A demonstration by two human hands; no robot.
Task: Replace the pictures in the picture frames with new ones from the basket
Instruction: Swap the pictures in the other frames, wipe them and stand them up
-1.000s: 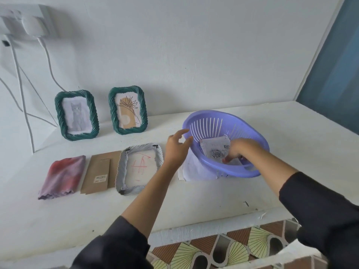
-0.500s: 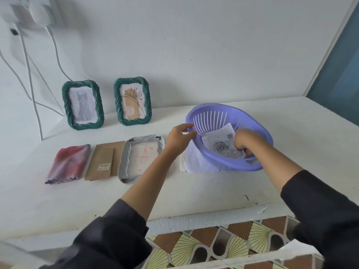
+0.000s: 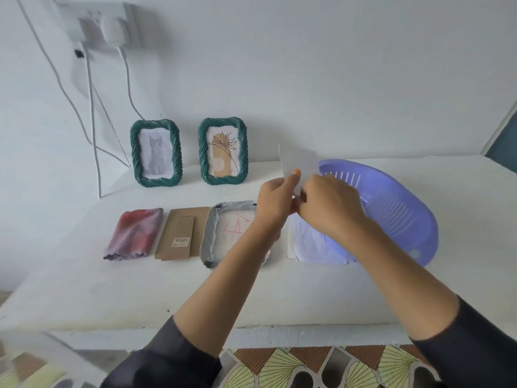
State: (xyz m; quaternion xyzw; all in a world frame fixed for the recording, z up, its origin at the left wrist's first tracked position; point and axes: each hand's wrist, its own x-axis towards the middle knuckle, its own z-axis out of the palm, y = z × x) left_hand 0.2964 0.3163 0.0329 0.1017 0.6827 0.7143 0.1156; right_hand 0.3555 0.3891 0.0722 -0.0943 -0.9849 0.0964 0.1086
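Just left of the purple basket (image 3: pixel 405 219) and above the counter, my left hand (image 3: pixel 275 203) and right hand (image 3: pixel 330 211) meet on one new picture (image 3: pixel 298 163). Both pinch its lower edge, and the sheet stands upright with its blank side towards me.

The move ahead turns on the grey frame (image 3: pixel 208 236). It lies flat just left of the basket, below and left of my fingers, with its long axis running away from me. A red-marked sheet (image 3: pixel 235 228) sits in it. My left hand is nearer to it.

Counted:
- **Frames:** three, the grey one and two green frames standing well back-left of the basket, one with a cat (image 3: pixel 135 152) and one with a plant (image 3: pixel 202 152).
- **Left of the grey frame:** one cardboard backing (image 3: pixel 179 233) and one red cloth (image 3: pixel 134 233).
- **Under the basket's near-left edge:** one white sheet (image 3: pixel 310 245), partly tucked beneath it.
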